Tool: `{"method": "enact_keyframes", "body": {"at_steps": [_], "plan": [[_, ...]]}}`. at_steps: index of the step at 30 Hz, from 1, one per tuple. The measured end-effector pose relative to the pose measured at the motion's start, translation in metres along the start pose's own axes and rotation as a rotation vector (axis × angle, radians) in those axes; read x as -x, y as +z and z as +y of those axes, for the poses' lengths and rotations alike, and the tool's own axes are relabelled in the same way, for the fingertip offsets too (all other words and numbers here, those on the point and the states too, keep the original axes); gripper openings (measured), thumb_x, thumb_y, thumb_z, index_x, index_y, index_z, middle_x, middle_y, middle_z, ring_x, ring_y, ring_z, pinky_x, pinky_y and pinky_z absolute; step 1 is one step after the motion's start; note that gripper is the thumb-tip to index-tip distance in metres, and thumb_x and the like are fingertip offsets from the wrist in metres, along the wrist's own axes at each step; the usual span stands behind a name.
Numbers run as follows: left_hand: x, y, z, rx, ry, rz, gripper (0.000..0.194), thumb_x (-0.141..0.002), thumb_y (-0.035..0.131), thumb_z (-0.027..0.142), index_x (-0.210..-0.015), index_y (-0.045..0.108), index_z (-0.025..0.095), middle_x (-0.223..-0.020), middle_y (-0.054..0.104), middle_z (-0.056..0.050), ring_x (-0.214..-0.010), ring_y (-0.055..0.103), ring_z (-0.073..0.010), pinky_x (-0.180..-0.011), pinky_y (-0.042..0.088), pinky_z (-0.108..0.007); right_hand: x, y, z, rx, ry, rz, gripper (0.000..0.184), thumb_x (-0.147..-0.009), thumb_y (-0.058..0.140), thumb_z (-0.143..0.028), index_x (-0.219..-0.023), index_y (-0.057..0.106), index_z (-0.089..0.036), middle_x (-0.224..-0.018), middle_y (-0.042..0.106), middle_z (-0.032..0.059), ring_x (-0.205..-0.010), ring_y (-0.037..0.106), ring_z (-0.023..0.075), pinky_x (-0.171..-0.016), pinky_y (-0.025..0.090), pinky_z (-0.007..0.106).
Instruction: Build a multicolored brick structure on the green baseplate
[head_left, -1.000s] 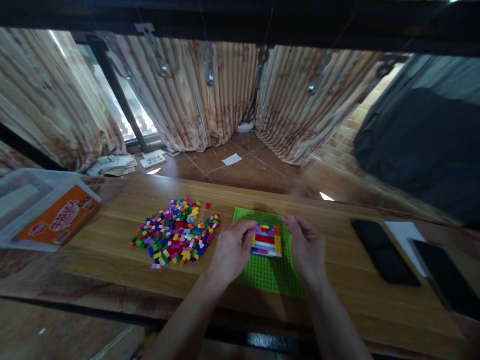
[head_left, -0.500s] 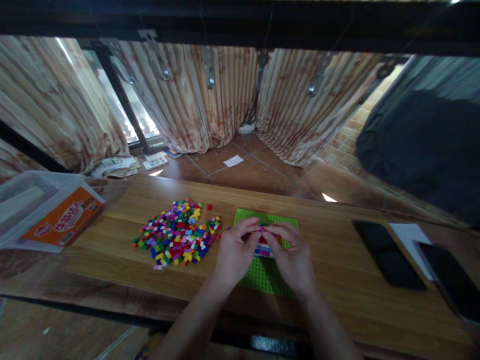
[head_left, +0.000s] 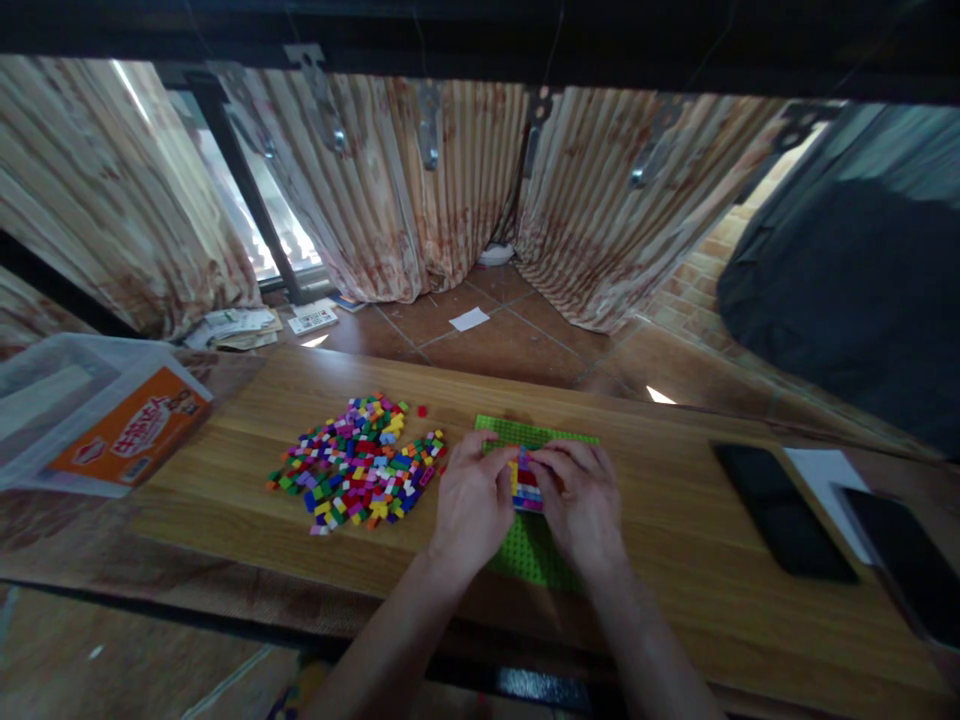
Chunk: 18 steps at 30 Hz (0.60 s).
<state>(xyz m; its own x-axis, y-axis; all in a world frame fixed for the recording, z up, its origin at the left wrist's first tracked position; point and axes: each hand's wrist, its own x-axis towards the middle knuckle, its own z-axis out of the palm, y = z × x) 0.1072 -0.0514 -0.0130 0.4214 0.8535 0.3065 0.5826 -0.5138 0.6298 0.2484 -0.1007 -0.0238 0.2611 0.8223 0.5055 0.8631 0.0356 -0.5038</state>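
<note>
A small flat build of coloured toy bricks, with rows of red, white, blue and pink, sits over the green studded baseplate. My left hand is closed along the build's left side, thumb and forefinger at its upper left. From the right, my right hand reaches over the build with thumb and forefinger pinched near its top edge. Whatever lies between those fingertips is too small and covered to name. Both hands hide much of the build's upper part and sides.
Loose coloured bricks lie heaped on the wooden board to the left, one red brick apart. A clear plastic box with an orange label stands far left. Two dark phone-like slabs and white paper lie right.
My right hand has come in from the baseplate's right side to the build, and its fingertips now meet near my left hand's. My left hand stays at the build's left.
</note>
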Motion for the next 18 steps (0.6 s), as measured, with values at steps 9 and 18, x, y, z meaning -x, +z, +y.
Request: {"method": "enact_keyframes", "body": {"at_steps": [9, 18], "plan": [[0.004, 0.004, 0.002, -0.087, 0.088, -0.034, 0.028, -0.093, 0.048, 0.014, -0.107, 0.071, 0.022, -0.128, 0.056, -0.010, -0.113, 0.056, -0.0241, -0.098, 0.051, -0.043, -0.002, -0.004, -0.001, -0.177, 0.200, 0.077, 0.020, -0.087, 0.060, -0.039, -0.087, 0.074, -0.023, -0.098, 0.070, 0.0078, -0.098, 0.060, 0.0249, -0.091, 0.046, 0.044], [0.006, 0.004, 0.005, -0.213, 0.143, -0.058, 0.029, -0.094, 0.044, 0.014, -0.109, 0.068, 0.019, -0.131, 0.055, -0.012, -0.111, 0.055, -0.0257, -0.096, 0.050, -0.044, -0.002, 0.007, 0.005, -0.319, 0.391, -0.012, 0.041, -0.086, 0.057, -0.050, -0.107, 0.070, -0.018, -0.108, 0.070, 0.0128, -0.101, 0.062, 0.0270, -0.092, 0.047, 0.047]]}}
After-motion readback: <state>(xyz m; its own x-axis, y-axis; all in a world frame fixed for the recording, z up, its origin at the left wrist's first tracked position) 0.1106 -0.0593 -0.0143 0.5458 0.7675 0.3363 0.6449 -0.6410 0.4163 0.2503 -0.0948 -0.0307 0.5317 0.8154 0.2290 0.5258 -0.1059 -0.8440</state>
